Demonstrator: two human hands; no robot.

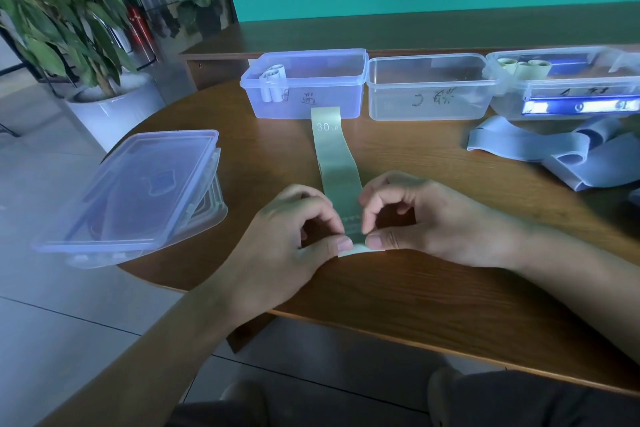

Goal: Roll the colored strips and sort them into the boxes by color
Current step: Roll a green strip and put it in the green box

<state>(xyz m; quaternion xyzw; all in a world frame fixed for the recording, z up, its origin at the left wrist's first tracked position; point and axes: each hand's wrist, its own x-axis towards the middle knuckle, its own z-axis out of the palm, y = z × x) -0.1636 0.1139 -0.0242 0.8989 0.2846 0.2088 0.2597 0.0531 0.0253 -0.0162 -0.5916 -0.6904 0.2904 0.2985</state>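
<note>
A green strip (337, 163) is laid flat on the table (450, 305), reaching from the near edge up to the left box (306, 87). Its near end is pinched by the left hand (294, 236) and the right hand (408, 215), thumbs and fingers closed on it. Blue strips (554, 149) are piled at the right, near the right box (568, 87).

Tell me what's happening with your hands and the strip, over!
Left hand and right hand both pinching the near end of the green strip. Rolling just begun; strip lies flat toward the left box. Nothing in the way.
</note>
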